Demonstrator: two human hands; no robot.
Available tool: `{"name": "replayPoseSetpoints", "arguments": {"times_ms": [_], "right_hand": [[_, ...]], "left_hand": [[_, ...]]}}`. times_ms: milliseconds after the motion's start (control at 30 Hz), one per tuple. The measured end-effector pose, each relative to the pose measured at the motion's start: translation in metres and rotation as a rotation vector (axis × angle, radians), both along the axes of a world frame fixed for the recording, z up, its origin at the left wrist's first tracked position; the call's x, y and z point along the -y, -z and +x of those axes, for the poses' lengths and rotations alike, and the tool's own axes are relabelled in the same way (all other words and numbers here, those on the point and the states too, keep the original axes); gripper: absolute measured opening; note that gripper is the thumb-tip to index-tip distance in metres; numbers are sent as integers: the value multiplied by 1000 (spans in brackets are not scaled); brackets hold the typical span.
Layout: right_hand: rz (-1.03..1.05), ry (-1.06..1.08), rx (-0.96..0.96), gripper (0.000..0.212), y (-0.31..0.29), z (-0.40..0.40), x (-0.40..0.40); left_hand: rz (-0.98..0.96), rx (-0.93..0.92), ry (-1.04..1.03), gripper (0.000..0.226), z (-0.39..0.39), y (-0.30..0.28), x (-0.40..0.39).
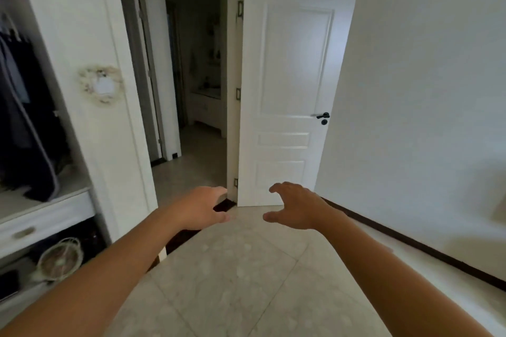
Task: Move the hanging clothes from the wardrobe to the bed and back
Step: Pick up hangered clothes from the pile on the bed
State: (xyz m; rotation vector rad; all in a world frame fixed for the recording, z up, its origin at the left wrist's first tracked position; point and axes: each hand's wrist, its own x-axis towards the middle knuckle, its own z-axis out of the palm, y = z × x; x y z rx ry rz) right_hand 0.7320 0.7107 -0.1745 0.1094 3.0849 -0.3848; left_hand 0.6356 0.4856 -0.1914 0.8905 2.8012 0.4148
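Observation:
Dark hanging clothes [26,123] fill the open wardrobe [71,35] at the far left, reaching down to its white shelf. My left hand [202,206] and my right hand [294,206] are stretched out in front of me above the tiled floor, both empty with fingers loosely curled. Neither hand touches the clothes; they are well to the right of the wardrobe. The bed is out of view.
A white door [290,96] stands open ahead, leading into a dim hallway [191,117]. Under the wardrobe shelf are a white drawer [41,224] and a small fan [60,258]. A white wall with a dark skirting board [410,246] runs on the right.

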Motion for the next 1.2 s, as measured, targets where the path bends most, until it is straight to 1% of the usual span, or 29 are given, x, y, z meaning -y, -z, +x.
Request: {"name": "replayPoseSetpoints", "arguments": {"times_ms": [167, 267, 400, 533, 633, 767, 833, 900, 1000, 1200], "right_hand": [[1, -119, -18, 72, 3, -54, 91], [-4, -200, -19, 76, 1, -86, 140], [22, -333, -14, 74, -1, -130, 199], [-3, -420, 2, 79, 0, -175, 253], [-11, -491, 0, 79, 0, -212, 289], [-40, -598, -16, 78, 1, -265, 338], [-47, -654, -26, 78, -2, -292, 361], [-42, -697, -30, 79, -7, -321, 382], [-28, -749, -49, 77, -15, -364, 409], [-35, -801, -66, 81, -23, -430, 456]], "left_hand": [[-5, -19, -140, 78, -18, -6, 103], [-17, -11, -212, 79, -27, -6, 159], [-52, -20, -314, 79, -40, -6, 223], [-33, -13, -415, 78, -58, -4, 276], [-27, -28, -474, 72, -77, -3, 308], [-21, -43, -551, 77, -114, -4, 346], [-24, -61, -583, 73, -136, -7, 365], [-41, -69, -621, 74, -159, -11, 382], [-36, -66, -684, 81, -189, -18, 405], [-13, -107, -738, 80, -242, -29, 447]]}}
